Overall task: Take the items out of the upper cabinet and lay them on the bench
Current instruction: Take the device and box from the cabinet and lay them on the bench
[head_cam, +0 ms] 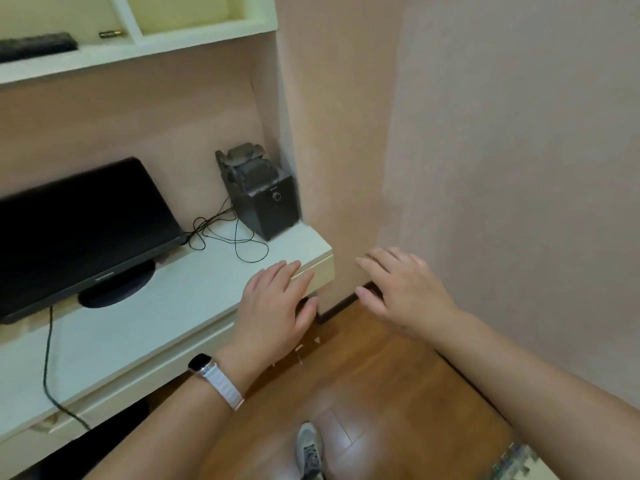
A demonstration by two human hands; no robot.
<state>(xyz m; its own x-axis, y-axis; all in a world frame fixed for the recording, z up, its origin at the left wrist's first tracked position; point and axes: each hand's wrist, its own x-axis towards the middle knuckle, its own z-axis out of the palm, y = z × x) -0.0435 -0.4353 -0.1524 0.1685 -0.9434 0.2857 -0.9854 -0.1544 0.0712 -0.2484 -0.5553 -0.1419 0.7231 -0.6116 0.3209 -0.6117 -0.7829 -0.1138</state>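
The bench (pixel 194 299) runs along the wall, its near right corner bare, with a monitor (pixel 76 223) at the left and a speaker (pixel 273 206) at the back with loose cable (pixel 235 237) in front. The cabinet (pixel 145 46) hangs above, open-fronted. Both hands are low, flat and spread, holding nothing: the left hand (pixel 277 306) over the bench corner, the right hand (pixel 401 289) past its end, over the floor (pixel 374 393). To do the step well, I judge both should lift to the left bay, take the long dark item (pixel 38 46) with a broad grip, then the small cylinder (pixel 110 33), and set each on the bare corner, clear of the cable

The cabinet's top is cut off, so more items may sit above. The right bay shows nothing. What the dark item is stays unclear from blur, as does the cylinder
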